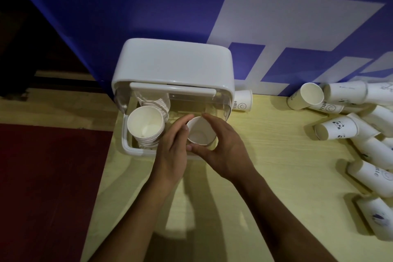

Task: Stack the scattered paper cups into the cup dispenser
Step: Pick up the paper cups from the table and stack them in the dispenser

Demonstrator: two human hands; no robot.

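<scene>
A white cup dispenser (172, 64) with a clear front section stands at the back of the pale wooden table. Inside its left side sits a stack of white paper cups (146, 127), mouth up. Both hands hold one upright paper cup (200, 133) in the dispenser's right side. My left hand (173, 144) curls round the cup's left rim. My right hand (221, 144) wraps its right side, thumb in front. Several loose paper cups (340, 127) lie on their sides at the right.
One cup (242, 100) with a smiley face lies behind the dispenser's right corner. A blue and white wall panel (276, 17) rises behind the table. The table's left edge (102, 176) drops to a dark red floor.
</scene>
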